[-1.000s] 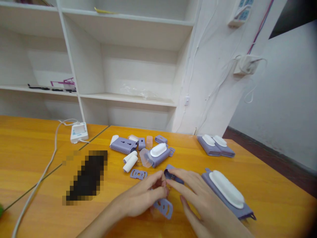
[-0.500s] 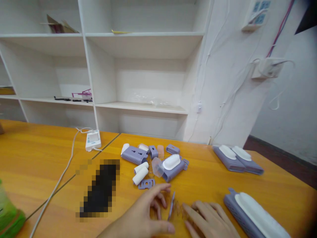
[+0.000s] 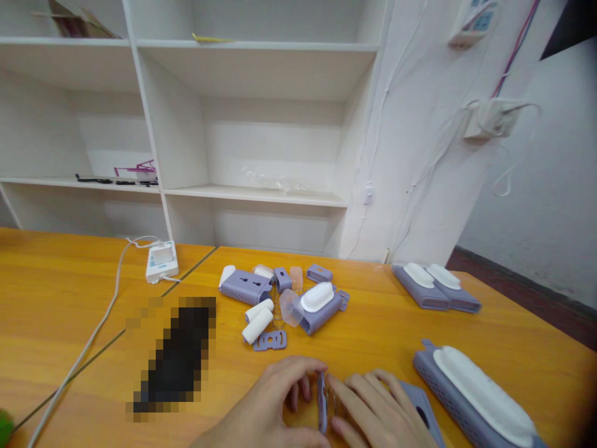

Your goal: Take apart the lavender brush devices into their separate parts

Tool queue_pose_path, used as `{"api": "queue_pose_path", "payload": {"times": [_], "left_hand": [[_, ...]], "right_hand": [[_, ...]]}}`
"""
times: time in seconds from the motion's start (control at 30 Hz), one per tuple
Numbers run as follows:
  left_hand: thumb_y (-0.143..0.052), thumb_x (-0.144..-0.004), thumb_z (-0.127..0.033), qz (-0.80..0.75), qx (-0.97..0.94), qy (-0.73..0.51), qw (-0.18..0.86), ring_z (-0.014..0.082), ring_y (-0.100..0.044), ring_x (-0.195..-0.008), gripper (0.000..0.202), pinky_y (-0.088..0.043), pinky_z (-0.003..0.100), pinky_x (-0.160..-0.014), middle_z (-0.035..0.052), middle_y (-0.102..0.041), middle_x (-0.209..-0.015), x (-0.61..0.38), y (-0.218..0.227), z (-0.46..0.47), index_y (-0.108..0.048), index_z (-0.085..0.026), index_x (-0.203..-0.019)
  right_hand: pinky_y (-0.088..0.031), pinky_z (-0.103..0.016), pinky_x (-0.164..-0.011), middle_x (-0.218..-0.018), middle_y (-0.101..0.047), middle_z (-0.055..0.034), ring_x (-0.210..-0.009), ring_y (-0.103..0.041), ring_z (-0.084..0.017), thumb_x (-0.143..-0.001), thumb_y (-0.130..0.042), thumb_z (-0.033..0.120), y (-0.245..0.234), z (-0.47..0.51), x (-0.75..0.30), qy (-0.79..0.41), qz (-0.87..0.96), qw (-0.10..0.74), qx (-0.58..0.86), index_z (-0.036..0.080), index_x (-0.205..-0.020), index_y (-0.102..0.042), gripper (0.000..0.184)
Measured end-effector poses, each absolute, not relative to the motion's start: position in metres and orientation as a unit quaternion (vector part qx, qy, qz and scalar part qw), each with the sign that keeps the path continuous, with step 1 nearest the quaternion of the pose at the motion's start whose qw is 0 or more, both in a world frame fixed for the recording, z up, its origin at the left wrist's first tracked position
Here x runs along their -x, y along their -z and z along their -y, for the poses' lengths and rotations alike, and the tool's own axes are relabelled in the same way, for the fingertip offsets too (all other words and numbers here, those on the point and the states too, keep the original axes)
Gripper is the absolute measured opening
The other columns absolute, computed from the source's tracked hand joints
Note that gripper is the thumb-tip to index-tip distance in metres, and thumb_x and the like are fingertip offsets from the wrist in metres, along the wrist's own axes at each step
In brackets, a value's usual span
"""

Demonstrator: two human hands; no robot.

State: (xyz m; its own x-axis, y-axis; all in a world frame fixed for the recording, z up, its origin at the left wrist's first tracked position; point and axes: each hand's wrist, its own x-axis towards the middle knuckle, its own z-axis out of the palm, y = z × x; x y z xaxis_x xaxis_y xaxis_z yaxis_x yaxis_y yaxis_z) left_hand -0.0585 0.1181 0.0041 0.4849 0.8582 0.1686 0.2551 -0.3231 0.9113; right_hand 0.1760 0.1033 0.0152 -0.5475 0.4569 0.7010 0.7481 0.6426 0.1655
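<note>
My left hand (image 3: pixel 275 404) grips a thin purple plate (image 3: pixel 322 403) on edge, with the forefinger at its far end and the thumb near its close end. Thin metal springs (image 3: pixel 333 398) show just right of the plate, partly covered by fingers. My right hand (image 3: pixel 377 404) is curled beside the springs, its fingertips close to the plate. From under this hand a purple casing (image 3: pixel 426 407) with a dark oval opening sticks out to the right; the hand covers most of it, and its grip there is partly hidden.
Beyond my hands lie purple casings (image 3: pixel 245 286), white caps (image 3: pixel 258 326), a slotted purple plate (image 3: pixel 270 340) and a clear piece (image 3: pixel 291 308). A purple-and-white unit (image 3: pixel 485 392) lies at right, two more (image 3: pixel 433 286) behind. Left are a pixelated dark object (image 3: pixel 180 354) and a power strip (image 3: pixel 162 261).
The purple casing has come into view under my right hand. My left forefinger and thumb have closed on the plate, and my hands are nearer together. The view has shifted slightly.
</note>
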Motion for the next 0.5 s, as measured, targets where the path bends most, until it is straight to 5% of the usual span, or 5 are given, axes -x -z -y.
{"api": "queue_pose_path", "payload": {"times": [0.2, 0.4, 0.5], "left_hand": [[-0.099, -0.057, -0.053, -0.410, -0.673, -0.349, 0.506, 0.0187, -0.056, -0.081, 0.071, -0.044, 0.030, -0.076, -0.0008, -0.061, -0.087, 0.054, -0.011, -0.118, -0.070, -0.021, -0.114], [-0.083, -0.077, -0.063, -0.405, -0.629, -0.370, 0.551, 0.0169, -0.056, -0.082, 0.058, -0.042, 0.027, -0.073, 0.0039, -0.068, -0.098, 0.048, -0.031, -0.110, -0.071, -0.019, -0.113], [-0.068, -0.089, -0.068, -0.416, -0.629, -0.342, 0.560, 0.0164, -0.058, -0.076, 0.051, -0.042, 0.026, -0.068, 0.0026, -0.068, -0.086, 0.043, -0.045, -0.104, -0.071, -0.018, -0.101]], "right_hand": [[-0.041, -0.035, -0.087, -0.079, -0.074, 0.0047, -0.071, -0.070, -0.014, -0.114, -0.025, 0.039, -0.031, -0.099, -0.177, 0.177, 0.859, 0.331, 0.348, 0.024, -0.106, -0.069, 0.048], [-0.039, -0.035, -0.095, -0.082, -0.077, 0.0042, -0.071, -0.072, -0.014, -0.111, -0.042, 0.027, -0.042, -0.095, -0.176, 0.195, 0.863, 0.343, 0.316, 0.021, -0.109, -0.068, 0.027], [-0.037, -0.037, -0.097, -0.083, -0.077, 0.0047, -0.071, -0.072, -0.013, -0.110, -0.041, 0.023, -0.044, -0.092, -0.174, 0.195, 0.865, 0.335, 0.319, 0.022, -0.105, -0.068, 0.027]]}}
